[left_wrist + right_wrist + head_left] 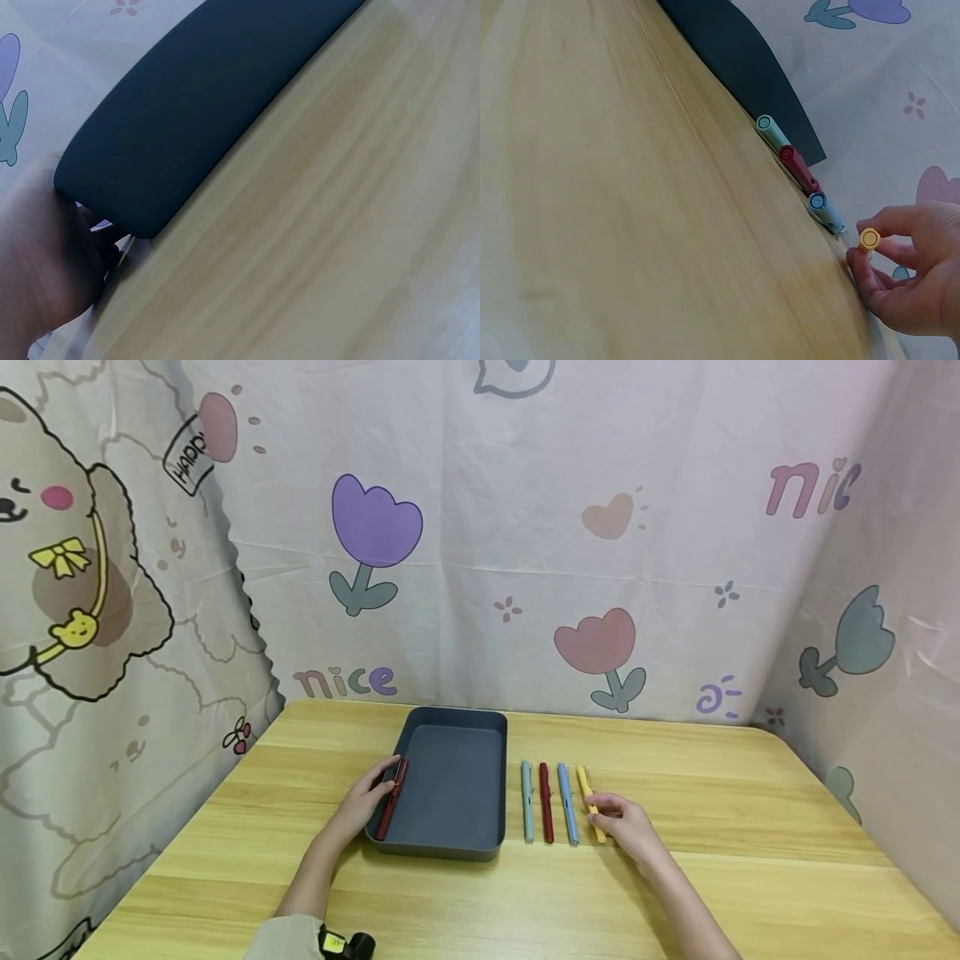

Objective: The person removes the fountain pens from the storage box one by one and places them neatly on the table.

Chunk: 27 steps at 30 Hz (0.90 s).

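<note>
In the head view my left hand grips the left wall of a dark grey rectangular tray, its thumb over the rim. A dark red pen lies inside the tray along that wall, right by the thumb. The left wrist view shows the tray's outer side with the left hand at its end. To the tray's right, my right hand pinches a yellow pen between thumb and fingers. The right wrist view shows the yellow pen's round end between the fingertips.
Left of the yellow pen, a light green pen, another dark red pen and a blue pen lie side by side on the wooden table. A printed cloth hangs behind the table. A black device sits by the left sleeve.
</note>
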Available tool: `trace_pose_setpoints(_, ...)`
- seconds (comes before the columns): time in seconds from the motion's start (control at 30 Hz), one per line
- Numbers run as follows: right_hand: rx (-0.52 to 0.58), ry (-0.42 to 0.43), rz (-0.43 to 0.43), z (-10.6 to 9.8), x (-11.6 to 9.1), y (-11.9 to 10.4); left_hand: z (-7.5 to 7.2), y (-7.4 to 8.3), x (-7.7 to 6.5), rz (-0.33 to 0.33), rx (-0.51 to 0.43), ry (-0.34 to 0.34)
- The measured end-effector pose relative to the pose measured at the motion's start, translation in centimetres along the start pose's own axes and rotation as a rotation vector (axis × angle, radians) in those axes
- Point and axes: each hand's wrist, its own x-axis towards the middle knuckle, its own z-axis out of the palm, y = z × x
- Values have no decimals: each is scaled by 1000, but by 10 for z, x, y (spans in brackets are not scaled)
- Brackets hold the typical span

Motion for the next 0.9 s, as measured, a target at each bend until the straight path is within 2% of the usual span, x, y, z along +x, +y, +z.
trace_pose_setpoints(0.43,-11,-13,-11,1,3,2,-1,1,-1,-32,9,2)
trace_pose_setpoints(0.9,-75,25,-30,1,0,0,0,1,0,-31,4,0)
